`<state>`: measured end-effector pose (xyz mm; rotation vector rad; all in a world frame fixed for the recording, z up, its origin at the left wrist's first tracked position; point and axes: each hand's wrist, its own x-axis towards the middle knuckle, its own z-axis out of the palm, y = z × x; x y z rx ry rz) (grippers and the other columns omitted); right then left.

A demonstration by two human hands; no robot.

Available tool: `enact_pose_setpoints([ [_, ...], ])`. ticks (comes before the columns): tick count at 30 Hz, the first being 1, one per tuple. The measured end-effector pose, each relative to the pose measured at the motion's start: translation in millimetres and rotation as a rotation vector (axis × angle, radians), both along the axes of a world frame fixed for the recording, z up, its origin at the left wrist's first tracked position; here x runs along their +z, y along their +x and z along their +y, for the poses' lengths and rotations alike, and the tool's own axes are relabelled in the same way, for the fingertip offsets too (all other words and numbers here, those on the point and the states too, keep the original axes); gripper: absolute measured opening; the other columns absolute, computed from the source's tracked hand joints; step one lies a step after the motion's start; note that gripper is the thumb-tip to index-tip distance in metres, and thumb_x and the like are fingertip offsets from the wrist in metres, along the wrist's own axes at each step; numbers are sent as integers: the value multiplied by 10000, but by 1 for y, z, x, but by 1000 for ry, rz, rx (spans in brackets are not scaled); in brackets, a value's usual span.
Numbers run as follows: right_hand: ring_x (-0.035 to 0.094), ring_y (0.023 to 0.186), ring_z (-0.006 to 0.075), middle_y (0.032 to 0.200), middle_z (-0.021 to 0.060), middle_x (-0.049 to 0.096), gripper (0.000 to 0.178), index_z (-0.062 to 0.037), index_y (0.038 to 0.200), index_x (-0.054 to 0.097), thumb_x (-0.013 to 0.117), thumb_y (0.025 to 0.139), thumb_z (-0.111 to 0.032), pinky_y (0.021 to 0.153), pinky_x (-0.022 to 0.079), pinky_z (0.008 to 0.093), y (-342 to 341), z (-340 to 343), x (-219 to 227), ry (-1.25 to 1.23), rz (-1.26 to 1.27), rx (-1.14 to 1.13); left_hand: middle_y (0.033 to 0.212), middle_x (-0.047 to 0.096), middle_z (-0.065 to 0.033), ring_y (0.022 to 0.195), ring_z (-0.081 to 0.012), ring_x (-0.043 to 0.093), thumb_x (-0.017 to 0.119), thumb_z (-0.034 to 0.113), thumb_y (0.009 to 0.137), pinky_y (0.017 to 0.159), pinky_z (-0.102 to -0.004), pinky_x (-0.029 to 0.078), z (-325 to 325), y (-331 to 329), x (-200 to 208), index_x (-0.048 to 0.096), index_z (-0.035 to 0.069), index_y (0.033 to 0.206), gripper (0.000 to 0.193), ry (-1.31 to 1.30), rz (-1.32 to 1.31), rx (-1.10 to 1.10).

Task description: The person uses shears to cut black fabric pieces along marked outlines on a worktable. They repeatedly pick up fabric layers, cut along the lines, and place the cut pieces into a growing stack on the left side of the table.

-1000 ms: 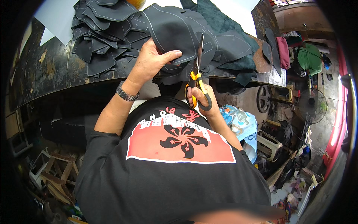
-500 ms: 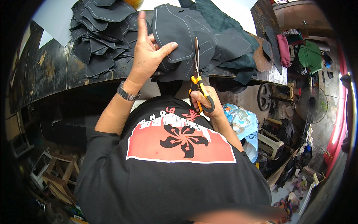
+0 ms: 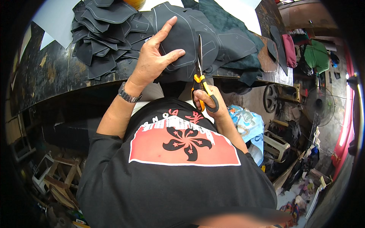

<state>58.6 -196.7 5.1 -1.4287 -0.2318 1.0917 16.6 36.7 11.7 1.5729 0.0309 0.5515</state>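
Note:
My left hand [image 3: 156,57] has its index finger and thumb spread over a dark grey, leather-like piece [image 3: 175,34] marked with a pale outline. Its other fingers are mostly hidden. In my right hand [image 3: 213,102] is a pair of scissors [image 3: 200,72] with yellow-and-black handles. Their blades point away from me, look nearly together, and lie along the right side of the outlined piece. More dark material with pale outlines [image 3: 237,43] spreads to the right. At left, several cut dark pieces [image 3: 102,38] form a loose, overlapping pile.
The worn black table [image 3: 45,72] has its near edge just in front of my body. White sheets [image 3: 57,21] lie at its far side, and dark green material [image 3: 216,15] lies under the outlined pieces. A fan [image 3: 319,106] stands to the right, a wooden stool [image 3: 62,174] at lower left.
My left hand has shifted right and lowered its index finger from pointing upward onto the outlined piece. The scissors have moved only slightly, their blades still by the piece's right side.

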Motion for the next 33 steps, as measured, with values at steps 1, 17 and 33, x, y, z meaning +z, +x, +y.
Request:
enact_pose_setpoints([
  [1,491,455,69,578,15,537,320,-25,801,580,741,840,-299,418,398,209,-1,0,0,6,7,-10,1434,458,-106,1216,-148,503,740,-1,783,1052,-279,388,0,0,0,383,26,1442,751,6,0,8],
  [17,529,499,93,623,34,556,357,-24,788,579,716,849,-349,447,427,224,7,2,3,-18,16,34,1431,453,-111,1201,-139,504,736,4,781,1033,-271,404,-5,2,-9,336,39,1469,797,-30,-6,-66],
  [33,463,406,69,536,8,510,314,-42,722,554,694,879,-275,381,365,205,-2,3,0,-56,-13,-18,1410,477,-105,1212,-136,495,730,4,791,1020,-277,417,-6,4,-16,389,42,1444,738,-32,42,-62],
])
